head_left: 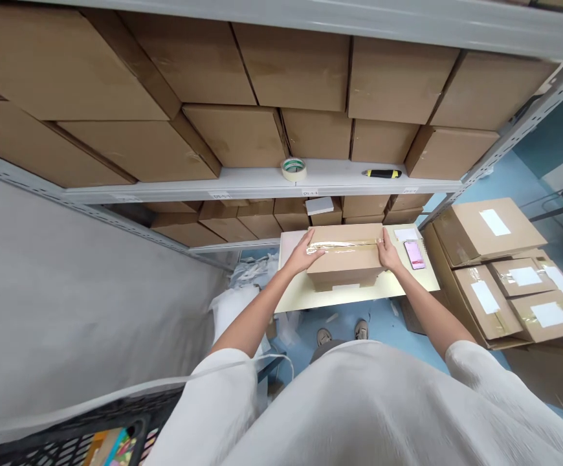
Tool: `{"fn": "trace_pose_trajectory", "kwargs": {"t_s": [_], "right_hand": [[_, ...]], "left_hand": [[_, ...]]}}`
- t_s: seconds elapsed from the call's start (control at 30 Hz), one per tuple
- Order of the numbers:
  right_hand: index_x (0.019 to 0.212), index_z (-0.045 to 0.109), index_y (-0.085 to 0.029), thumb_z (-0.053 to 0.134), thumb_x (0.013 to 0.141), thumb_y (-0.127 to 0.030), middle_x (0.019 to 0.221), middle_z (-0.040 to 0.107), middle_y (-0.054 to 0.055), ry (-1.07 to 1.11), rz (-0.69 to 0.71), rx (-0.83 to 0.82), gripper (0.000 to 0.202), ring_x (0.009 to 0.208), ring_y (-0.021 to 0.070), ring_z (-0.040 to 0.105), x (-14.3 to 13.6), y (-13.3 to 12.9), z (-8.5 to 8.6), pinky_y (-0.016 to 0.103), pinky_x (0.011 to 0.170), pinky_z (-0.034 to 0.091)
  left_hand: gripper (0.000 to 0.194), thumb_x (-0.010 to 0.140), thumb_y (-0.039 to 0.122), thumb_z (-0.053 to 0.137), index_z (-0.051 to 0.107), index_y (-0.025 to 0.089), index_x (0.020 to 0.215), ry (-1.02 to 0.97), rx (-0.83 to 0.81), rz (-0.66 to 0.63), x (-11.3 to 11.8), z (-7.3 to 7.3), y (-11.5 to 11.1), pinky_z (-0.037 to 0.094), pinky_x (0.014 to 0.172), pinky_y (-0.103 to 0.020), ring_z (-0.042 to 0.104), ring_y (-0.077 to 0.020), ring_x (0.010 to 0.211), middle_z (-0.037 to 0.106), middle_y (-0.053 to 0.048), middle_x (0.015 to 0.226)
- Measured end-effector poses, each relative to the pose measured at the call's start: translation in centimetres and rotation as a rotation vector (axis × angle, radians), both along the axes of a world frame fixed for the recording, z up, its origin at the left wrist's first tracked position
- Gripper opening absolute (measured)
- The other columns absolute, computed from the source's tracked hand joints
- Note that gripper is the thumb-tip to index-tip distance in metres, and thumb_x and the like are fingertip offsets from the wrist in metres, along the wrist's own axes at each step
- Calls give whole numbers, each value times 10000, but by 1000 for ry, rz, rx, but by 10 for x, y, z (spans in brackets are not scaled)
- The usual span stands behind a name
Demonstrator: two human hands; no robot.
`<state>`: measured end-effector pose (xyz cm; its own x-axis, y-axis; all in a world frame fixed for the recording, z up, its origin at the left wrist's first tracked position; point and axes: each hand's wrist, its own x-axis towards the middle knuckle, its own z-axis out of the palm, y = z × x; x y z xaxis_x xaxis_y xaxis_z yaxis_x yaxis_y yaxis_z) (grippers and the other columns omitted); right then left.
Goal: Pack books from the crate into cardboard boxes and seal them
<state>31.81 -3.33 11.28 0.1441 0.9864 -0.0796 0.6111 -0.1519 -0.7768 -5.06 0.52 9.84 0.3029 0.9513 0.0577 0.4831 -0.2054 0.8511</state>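
A brown cardboard box (pixel 347 262) with clear tape along its top seam is held between my two hands over a pale yellow table (pixel 305 299). My left hand (pixel 303 252) grips its left end, thumb lying over the top near the tape. At the right end, my right hand (pixel 387 251) presses against the side with the fingers up along the edge. A phone (pixel 414 254) with a pink screen and a white paper (pixel 406 234) lie on the table to the right of the box.
A metal shelf (pixel 257 177) full of cartons stands ahead, with a tape roll (pixel 294 169) and a yellow-black cutter (pixel 382 173) on its ledge. Labelled boxes (pixel 492 226) are piled at right. A black crate (pixel 150 414) sits at lower left, beside a white cable (pixel 131 390).
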Motion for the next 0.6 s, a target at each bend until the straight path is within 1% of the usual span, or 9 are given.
{"fn": "trace_pose_trajectory", "kwargs": {"t_s": [0.1,0.23,0.37,0.47,0.53,0.6], "right_hand": [[1806,144,-190,282,1039,-783,1697,522,150,20,1,30,980,1569,379,509,-8,0,-4,596,1316,383],[1815,76,-215,306,1043,-756,1738,472,107,39,11,57,970,1604,356,465,-3,3,-8,562,1346,346],[1814,112,-237,324,1033,-778,1728,491,91,30,39,30,974,1613,352,451,10,8,-5,555,1372,294],[1808,168,-216,336,1023,-803,1717,504,112,26,55,4,994,1610,365,453,17,5,-4,551,1385,260],[1808,171,-217,334,1022,-802,1739,472,112,9,44,-22,993,1616,379,439,19,-1,-5,572,1381,261],[1813,137,-229,318,1030,-778,1761,435,108,-18,28,-42,973,1614,398,435,20,-5,-7,613,1359,293]], "left_hand": [[1039,936,674,716,256,290,1785,22,-3,8,-3,3,-2,256,1389,-482,288,-329,1697,310,-79,1832],[1021,948,651,711,243,307,1788,31,-35,20,2,5,-7,239,1395,-490,265,-329,1705,292,-66,1840],[1038,950,646,711,207,317,1795,23,-44,45,9,4,-14,225,1398,-507,234,-333,1714,267,-62,1848],[1037,961,635,697,182,305,1799,28,-45,42,13,3,-22,216,1398,-518,204,-343,1720,229,-71,1859],[1028,970,623,689,170,309,1801,27,-51,32,14,1,-29,209,1399,-521,182,-341,1726,211,-69,1864],[1016,975,617,689,174,318,1799,17,-65,32,15,0,-34,206,1400,-525,161,-332,1731,213,-65,1863]]}}
